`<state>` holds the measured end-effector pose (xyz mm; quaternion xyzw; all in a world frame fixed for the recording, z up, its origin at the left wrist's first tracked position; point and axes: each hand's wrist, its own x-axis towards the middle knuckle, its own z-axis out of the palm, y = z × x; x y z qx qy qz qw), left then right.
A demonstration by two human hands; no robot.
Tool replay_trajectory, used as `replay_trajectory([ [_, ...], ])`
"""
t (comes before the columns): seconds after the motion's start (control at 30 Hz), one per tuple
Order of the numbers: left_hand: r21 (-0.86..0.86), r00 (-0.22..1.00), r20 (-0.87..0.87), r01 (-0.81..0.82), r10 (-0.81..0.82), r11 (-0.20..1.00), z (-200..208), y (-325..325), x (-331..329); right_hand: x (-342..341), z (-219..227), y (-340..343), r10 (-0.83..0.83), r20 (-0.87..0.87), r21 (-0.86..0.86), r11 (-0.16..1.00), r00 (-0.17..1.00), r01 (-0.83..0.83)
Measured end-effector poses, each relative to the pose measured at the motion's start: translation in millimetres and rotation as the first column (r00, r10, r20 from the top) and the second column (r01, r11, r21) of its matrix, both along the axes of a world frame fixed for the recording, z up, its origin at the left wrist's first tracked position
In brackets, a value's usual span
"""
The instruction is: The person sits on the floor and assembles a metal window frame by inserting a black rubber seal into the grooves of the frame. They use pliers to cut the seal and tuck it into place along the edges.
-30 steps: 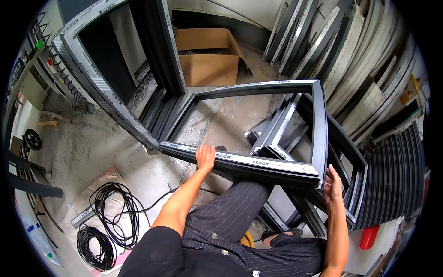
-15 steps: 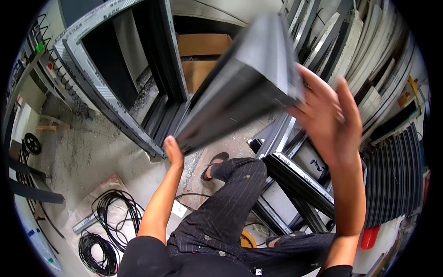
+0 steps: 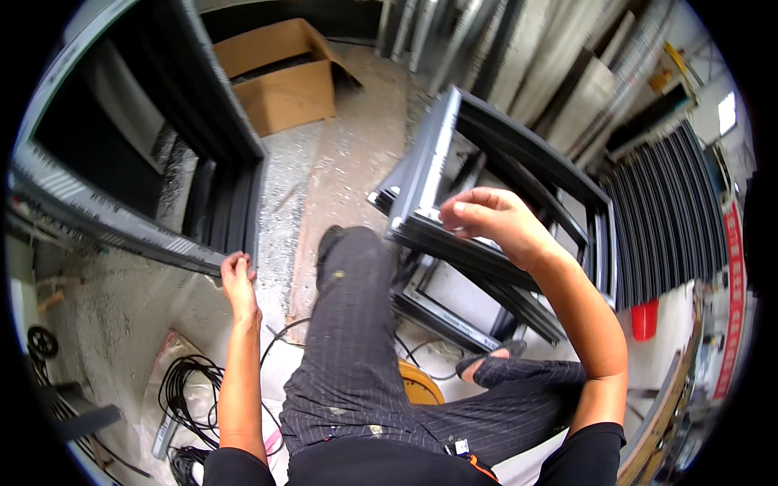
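Observation:
My left hand (image 3: 239, 285) is at the lower near corner of a stack of large dark grey window frames (image 3: 190, 253) standing at the left. Its fingers are closed on the corner edge, partly hidden. To the right, my right hand (image 3: 498, 224) hovers over or beside the near-left corner of smaller dark frames (image 3: 429, 166) stacked on the floor. Those fingers are loosely bent and apart, with nothing seen in them. Pale printed film covers some frame faces. Whether the right fingertips touch the frame, I cannot tell.
An open cardboard box (image 3: 284, 101) sits at the back. Long profiles (image 3: 519, 57) lean behind the right stack; ribbed black strips (image 3: 664, 215) stand at far right. Coiled black cable (image 3: 190, 397) lies at lower left. A yellow disc (image 3: 420, 385) is between my legs.
The blurred dark frame held up between both hands is no longer there. My right hand has come down, away from it. My view has shifted, with the cardboard box now more fully visible.

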<state>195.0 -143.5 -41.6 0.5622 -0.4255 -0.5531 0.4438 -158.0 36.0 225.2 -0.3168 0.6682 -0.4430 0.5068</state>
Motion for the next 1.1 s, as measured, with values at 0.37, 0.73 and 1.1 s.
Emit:
replay_trajectory([
  [0.37, -0.145, 0.556, -0.083, 0.814, -0.827, 0.562, 145.5, 70.9, -204.1, -40.0, -229.8, 204.4, 0.776, -0.082, 0.723, 0.478, 0.625, -0.499],
  [0.73, 0.348, -0.444, 0.654, 0.895, -0.612, -0.277, 66.7, 110.2, -243.9, 38.9, -551.6, 266.8, 0.555, 0.066, 0.788, 0.481, 0.829, -0.384],
  [1.1, 0.533, -0.612, 0.628, 0.788, -0.481, -0.307, 32.0, 115.8, -292.7, 89.1, -659.4, 263.2, -0.081, -0.080, 0.841, 0.529, 0.994, 0.111],
])
